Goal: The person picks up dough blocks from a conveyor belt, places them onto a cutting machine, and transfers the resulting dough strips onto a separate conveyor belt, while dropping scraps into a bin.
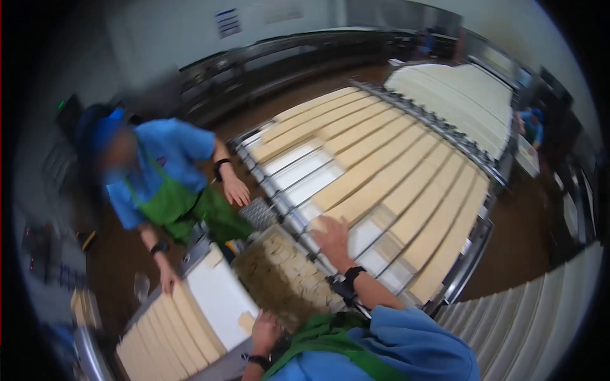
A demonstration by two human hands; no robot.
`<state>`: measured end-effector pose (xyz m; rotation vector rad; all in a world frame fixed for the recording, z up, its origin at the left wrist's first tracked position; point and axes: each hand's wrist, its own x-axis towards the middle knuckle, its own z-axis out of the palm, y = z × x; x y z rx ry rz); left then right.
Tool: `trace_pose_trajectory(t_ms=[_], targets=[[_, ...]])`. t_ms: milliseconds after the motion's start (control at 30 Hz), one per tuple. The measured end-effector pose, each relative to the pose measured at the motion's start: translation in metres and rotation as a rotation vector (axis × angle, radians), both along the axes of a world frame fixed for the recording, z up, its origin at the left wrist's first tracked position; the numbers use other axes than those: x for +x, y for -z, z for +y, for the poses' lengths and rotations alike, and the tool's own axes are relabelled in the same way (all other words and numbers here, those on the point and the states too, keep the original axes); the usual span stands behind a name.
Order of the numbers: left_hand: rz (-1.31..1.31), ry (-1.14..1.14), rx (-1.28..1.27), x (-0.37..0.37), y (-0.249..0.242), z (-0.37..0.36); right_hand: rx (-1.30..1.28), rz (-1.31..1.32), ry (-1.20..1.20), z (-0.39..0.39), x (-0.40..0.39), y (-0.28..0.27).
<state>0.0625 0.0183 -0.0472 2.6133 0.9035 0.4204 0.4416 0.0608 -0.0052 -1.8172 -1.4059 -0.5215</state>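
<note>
My right hand [332,242] reaches over the slatted rack and has its fingers around the near end of a pale, dough-like strip [346,213]. Long strips lie side by side on the rack, between thin dark bars. Low in the view, my left hand [265,330] is curled at the edge of a white board [219,298], beside a small pale piece [246,322]; what it holds, if anything, is hidden. More strips [168,330] stand in a row on the board's left part. Between my hands is a bin [264,286] with broken pale pieces.
At the left a co-worker in a green apron [168,206] has one hand [168,279] on the strips and the other [236,189] near the rack. A second rack [457,95] stands behind. White ribbed panels [540,317] are at lower right. Another person [532,124] is far right.
</note>
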Motion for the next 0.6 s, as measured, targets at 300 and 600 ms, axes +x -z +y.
trace_pose_trajectory(t_ms=[300,600], targets=[[0.195,-0.064,-0.074,-0.002,0.008,-0.002,-0.137,-0.017,-0.043,-0.01,-0.001,-0.016],[0.138,-0.056,-0.135,-0.001,-0.01,-0.003,-0.123,-0.04,0.003,-0.003,0.0,-0.01]])
